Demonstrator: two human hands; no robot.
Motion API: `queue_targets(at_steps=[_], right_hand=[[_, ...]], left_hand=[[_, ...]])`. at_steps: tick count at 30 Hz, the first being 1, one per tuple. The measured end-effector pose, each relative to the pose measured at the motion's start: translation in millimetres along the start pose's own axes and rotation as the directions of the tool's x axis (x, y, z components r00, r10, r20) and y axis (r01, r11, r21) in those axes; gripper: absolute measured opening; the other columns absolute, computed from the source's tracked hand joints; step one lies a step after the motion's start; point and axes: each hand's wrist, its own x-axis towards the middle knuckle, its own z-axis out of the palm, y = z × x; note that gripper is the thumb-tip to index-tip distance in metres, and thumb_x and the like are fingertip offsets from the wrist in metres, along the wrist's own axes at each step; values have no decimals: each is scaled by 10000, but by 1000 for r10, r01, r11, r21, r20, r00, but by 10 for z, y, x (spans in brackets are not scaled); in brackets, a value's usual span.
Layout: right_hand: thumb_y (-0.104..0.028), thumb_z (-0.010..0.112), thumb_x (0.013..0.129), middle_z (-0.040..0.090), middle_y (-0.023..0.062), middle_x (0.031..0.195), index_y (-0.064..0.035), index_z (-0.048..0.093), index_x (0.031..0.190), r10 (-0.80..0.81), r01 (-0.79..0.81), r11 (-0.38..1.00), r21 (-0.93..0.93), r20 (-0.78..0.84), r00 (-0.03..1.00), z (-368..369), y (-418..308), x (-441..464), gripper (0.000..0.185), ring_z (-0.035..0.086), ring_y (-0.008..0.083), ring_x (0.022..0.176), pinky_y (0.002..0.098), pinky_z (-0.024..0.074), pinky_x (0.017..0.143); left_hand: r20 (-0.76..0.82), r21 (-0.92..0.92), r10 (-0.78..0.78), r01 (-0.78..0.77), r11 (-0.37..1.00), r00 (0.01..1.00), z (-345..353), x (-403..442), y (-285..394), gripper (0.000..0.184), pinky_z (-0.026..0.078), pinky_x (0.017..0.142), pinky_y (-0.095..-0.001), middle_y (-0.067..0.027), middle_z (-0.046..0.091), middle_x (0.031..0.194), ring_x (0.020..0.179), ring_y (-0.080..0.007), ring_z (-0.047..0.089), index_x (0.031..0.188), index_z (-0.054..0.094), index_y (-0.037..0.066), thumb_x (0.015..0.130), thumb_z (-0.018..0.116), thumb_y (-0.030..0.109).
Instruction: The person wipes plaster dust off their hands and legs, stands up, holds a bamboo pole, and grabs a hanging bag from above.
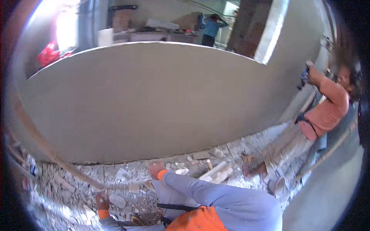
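My left hand [102,201], in an orange cuff, is low at the left above the rubble, with its fingers closed at the lower end of a long wooden pole [58,158]. The pole rises up and left across the grey plastered wall [154,104]. My right hand [156,169] is near the foot of that wall, blurred, and its fingers do not show clearly. I cannot make out anything in it. My grey sleeve and orange shirt front [200,220] fill the lower middle.
Broken rubble [127,196] covers the floor along the wall, with pale planks [217,172] among it. At right, a co-worker [327,104] in an orange-pink top holds a dark tool [304,77]. Beyond the wall opening stands another person [212,30]. A red bag [49,54] is at upper left.
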Motion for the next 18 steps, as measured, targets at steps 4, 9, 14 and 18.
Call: queue_targets(at_steps=[4, 9, 14, 18], right_hand=[[-307, 439, 844, 485, 191, 1249, -89, 451, 1233, -22, 16, 998, -65, -93, 995, -155, -15, -178, 446, 466, 349, 1156, 522, 318, 967], [-340, 412, 871, 372, 209, 1348, -109, 350, 1329, -5, 7, 999, 40, -52, 999, -172, 18, -186, 516, 378, 356, 1235, 530, 248, 1012], [-355, 386, 891, 326, 226, 1375, -114, 315, 1354, 13, -10, 994, 107, -23, 1000, -148, 66, -127, 527, 342, 368, 1259, 538, 216, 1027], [-353, 403, 883, 333, 231, 1367, -100, 321, 1348, 3, 2, 996, 94, -55, 998, -189, 65, -172, 535, 336, 379, 1258, 543, 216, 1024]], left_hand=[[-33, 13, 125, -124, 992, 992, 142, -58, -311, 270, 414, 848, -404, -136, 604, 993, 937, -316, 539, 1018, 609, 67, 836, 578, 264], [102, -149, -132, 146, 978, 986, -158, -19, 108, 270, 392, 882, -416, -143, 577, 1027, 950, -310, 522, 1013, 609, 71, 834, 591, 273], [109, -123, -204, 217, 968, 973, -125, 28, 148, 287, 362, 931, -427, -165, 559, 1078, 1053, -334, 480, 1033, 606, 73, 837, 593, 282], [147, -113, -187, 204, 972, 971, -135, 53, 177, 294, 344, 963, -430, -177, 555, 1099, 1107, -345, 457, 1045, 607, 73, 844, 583, 287]])
